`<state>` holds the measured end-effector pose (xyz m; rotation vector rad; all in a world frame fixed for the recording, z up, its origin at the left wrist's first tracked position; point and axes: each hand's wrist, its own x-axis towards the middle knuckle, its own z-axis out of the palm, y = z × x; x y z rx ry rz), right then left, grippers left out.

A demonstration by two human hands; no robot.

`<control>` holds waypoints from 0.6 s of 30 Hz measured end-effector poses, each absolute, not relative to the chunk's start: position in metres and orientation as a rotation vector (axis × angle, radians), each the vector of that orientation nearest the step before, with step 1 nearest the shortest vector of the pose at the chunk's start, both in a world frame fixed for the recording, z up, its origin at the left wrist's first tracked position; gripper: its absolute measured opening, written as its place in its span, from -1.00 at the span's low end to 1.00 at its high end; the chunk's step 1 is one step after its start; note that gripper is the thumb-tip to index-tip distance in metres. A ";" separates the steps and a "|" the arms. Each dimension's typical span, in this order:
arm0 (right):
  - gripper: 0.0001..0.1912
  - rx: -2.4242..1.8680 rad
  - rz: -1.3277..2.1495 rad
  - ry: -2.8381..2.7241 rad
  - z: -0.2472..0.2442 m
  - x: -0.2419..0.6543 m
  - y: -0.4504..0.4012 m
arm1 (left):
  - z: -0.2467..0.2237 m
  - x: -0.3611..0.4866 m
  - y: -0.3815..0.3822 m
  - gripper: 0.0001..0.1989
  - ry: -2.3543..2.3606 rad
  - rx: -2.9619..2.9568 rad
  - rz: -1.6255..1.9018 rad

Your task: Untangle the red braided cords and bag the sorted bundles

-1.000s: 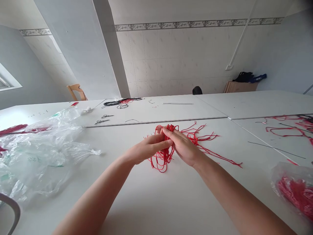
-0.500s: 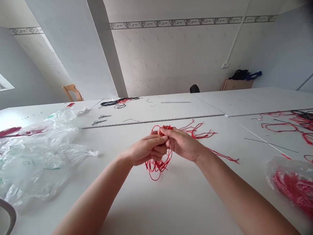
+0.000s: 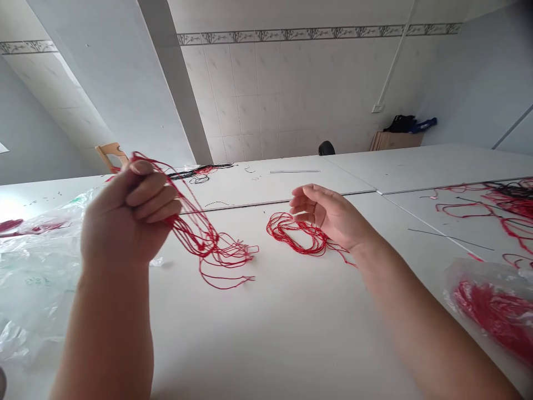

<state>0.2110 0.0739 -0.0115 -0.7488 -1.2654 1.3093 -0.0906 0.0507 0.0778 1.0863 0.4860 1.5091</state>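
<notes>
My left hand (image 3: 133,205), raised at the left, is closed around a bunch of red cords (image 3: 194,236). Their loops and loose ends hang out to the right over the white table (image 3: 258,339). My right hand (image 3: 325,214) hovers with its fingers curved and apart, and nothing shows in it. Just under and beside its fingertips lies a coiled bundle of red cord (image 3: 287,239) on the tabletop, partly hidden by the hand. Whether the fingers touch this coil I cannot tell.
Clear plastic bags (image 3: 37,278) cover the left side. At the right lie a bag of red cords (image 3: 491,311) and loose red and black cords (image 3: 512,205). Black cords (image 3: 204,172) and a ruler-like strip (image 3: 295,171) rest on the far table.
My hands were together on the red cords and have parted. The left moved up and left with a bunch; the right opened and shifted right. A red coil now shows on the table.
</notes>
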 end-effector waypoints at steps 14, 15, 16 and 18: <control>-0.85 -1.445 0.667 -1.965 -0.100 0.212 0.119 | 0.066 -0.097 0.060 -0.71 0.300 0.627 1.493; -0.88 -1.459 0.654 -1.993 -0.107 0.208 0.120 | 0.066 -0.098 0.061 -0.71 0.295 0.609 1.488; -0.92 -1.474 0.636 -2.010 -0.113 0.204 0.121 | 0.065 -0.098 0.062 -0.72 0.287 0.595 1.482; -0.93 -1.500 0.587 -2.018 -0.123 0.195 0.124 | 0.064 -0.100 0.064 -0.76 0.272 0.575 1.455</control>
